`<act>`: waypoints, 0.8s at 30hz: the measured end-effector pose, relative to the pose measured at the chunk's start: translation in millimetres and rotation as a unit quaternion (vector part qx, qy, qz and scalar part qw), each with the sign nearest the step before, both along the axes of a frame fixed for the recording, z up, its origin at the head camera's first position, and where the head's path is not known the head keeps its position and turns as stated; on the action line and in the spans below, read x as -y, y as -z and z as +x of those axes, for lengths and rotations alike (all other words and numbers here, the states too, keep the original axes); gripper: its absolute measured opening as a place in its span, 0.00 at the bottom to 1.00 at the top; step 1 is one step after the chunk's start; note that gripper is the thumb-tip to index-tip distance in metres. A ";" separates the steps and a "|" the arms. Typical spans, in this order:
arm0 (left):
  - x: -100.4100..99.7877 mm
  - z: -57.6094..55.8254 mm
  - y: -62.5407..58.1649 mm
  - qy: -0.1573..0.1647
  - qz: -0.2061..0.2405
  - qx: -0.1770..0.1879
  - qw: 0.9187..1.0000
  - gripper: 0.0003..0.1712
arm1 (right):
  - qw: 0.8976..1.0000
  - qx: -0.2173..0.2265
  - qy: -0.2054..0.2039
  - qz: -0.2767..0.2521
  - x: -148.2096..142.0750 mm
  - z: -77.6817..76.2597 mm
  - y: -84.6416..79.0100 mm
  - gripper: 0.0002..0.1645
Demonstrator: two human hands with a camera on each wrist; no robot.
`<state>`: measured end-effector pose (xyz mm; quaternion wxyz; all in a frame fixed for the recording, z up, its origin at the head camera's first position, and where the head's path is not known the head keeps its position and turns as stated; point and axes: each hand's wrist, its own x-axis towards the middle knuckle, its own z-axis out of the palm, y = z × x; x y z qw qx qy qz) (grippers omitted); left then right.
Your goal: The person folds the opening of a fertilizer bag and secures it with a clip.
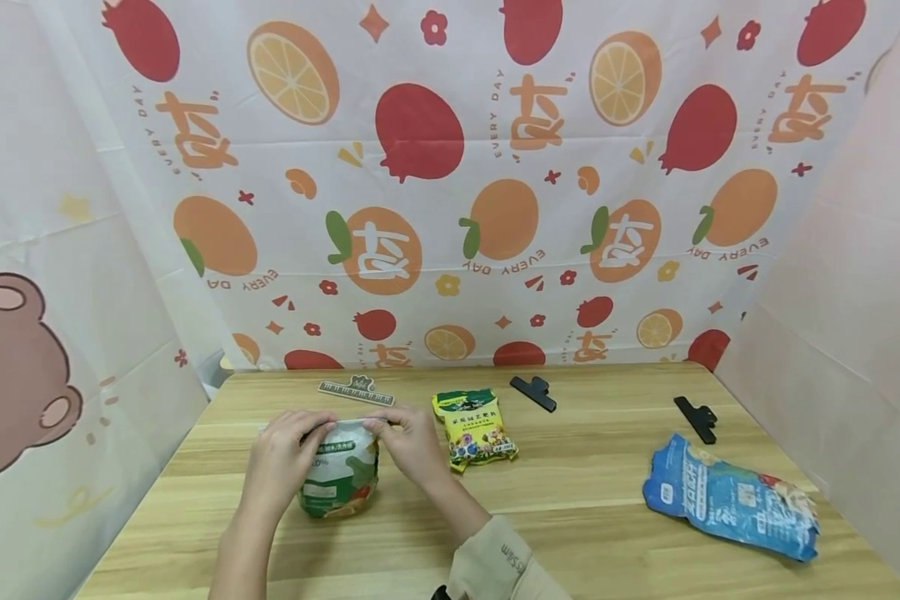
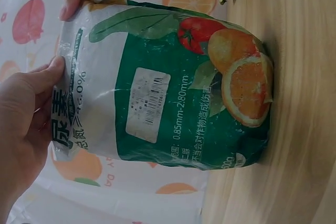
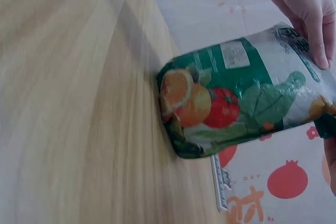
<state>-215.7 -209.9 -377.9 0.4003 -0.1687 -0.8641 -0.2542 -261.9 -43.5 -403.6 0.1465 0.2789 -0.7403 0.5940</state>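
A green and white fertilizer bag (image 1: pixel 337 479), printed with a tomato and oranges, stands upright on the wooden table, left of centre. Its top edge is drawn flat between both hands. At the top left corner my left hand (image 1: pixel 281 454) pinches the edge between thumb and fingers. The opposite corner is pinched by my right hand (image 1: pixel 416 446). In the left wrist view the bag's label side (image 2: pixel 147 98) faces the camera. From the right wrist, the bag (image 3: pixel 231 93) shows its base on the wood; my right hand (image 3: pixel 332 163) is mostly cut off by the frame.
Behind the bag lies a piano-patterned clip (image 1: pixel 356 391). A yellow packet (image 1: pixel 476 427) sits to the right of the hands, near a black clip (image 1: pixel 534 392). Further right are another black clip (image 1: pixel 696 418) and a crumpled blue bag (image 1: pixel 731 500). Printed curtains surround the table (image 1: pixel 570 533).
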 end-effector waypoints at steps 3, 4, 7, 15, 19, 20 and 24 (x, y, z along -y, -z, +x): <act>-0.5 -0.2 0.6 0.001 0.000 -0.008 1.000 0.09 | 1.000 0.008 0.019 -0.010 1.8 1.7 0.1 0.09; -0.6 -0.1 0.6 0.001 0.001 -0.008 1.000 0.09 | 1.000 0.013 0.023 -0.013 2.2 2.1 0.3 0.09; 0.3 -0.3 1.6 0.006 0.006 0.001 1.000 0.09 | 0.999 0.021 0.028 -0.013 2.4 3.3 -0.2 0.09; 23.0 5.5 -0.2 -0.001 0.024 0.086 0.996 0.10 | 0.998 0.067 -0.017 0.000 0.9 4.7 -2.4 0.07; 33.7 10.4 0.4 -0.024 0.056 0.121 0.991 0.09 | 0.999 0.015 -0.017 0.048 1.9 4.2 -5.8 0.07; 35.2 10.8 1.0 -0.024 0.062 0.126 0.990 0.09 | 0.998 -0.006 -0.012 0.069 2.8 3.8 -7.1 0.07; 36.7 9.8 4.0 -0.009 0.084 0.122 0.989 0.08 | 0.983 -0.079 0.021 0.162 8.7 3.7 -14.6 0.08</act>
